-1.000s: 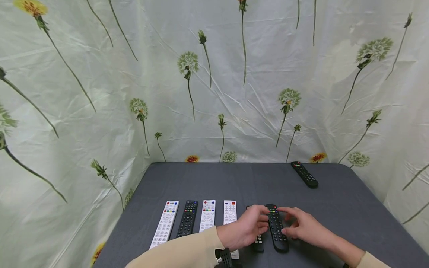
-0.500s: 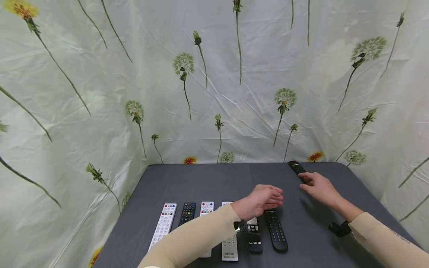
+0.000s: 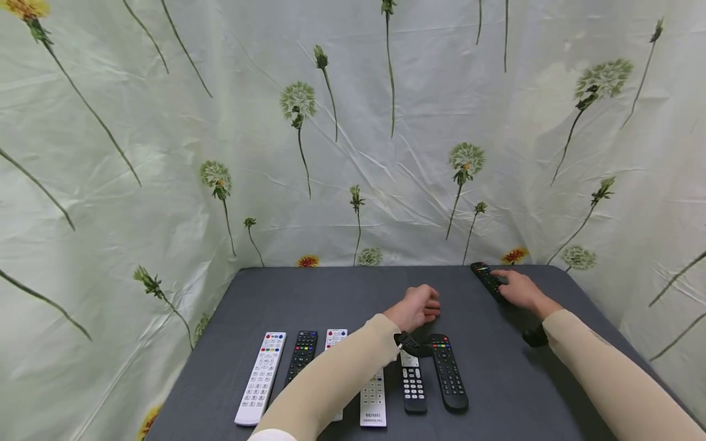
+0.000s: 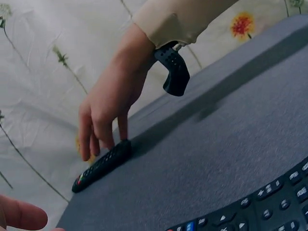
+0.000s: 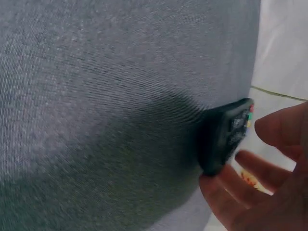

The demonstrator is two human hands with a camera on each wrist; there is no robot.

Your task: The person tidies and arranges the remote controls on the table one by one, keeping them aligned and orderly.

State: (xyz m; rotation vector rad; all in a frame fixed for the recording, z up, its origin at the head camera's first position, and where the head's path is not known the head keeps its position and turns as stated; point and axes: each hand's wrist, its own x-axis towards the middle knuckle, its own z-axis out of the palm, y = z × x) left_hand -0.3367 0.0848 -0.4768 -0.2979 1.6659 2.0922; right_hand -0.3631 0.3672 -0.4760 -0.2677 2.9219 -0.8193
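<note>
At the far right of the table, my right hand (image 3: 521,289) reaches over a black remote control (image 3: 482,275) with coloured buttons. In the right wrist view a lower fingertip meets the end of this remote (image 5: 228,137), while another finger beside its coloured buttons stands off from it. From the left wrist view, the right fingers point down over the remote (image 4: 103,166). My left hand (image 3: 415,307) hovers with loosely bent fingers and holds nothing. Just below its wrist lie a black remote (image 3: 451,376) and a narrower black one with a pale upper part (image 3: 413,389).
Left of these, more remotes form the row: a white one (image 3: 373,407), another white one (image 3: 336,337) partly under the left sleeve, a black one (image 3: 302,354) and a white one (image 3: 261,381). The dark grey table (image 3: 309,297) ends at a flowered cloth (image 3: 265,141).
My right hand has left the black remote at the row's right end and moved to the far remote. My left hand has moved up and away from the row.
</note>
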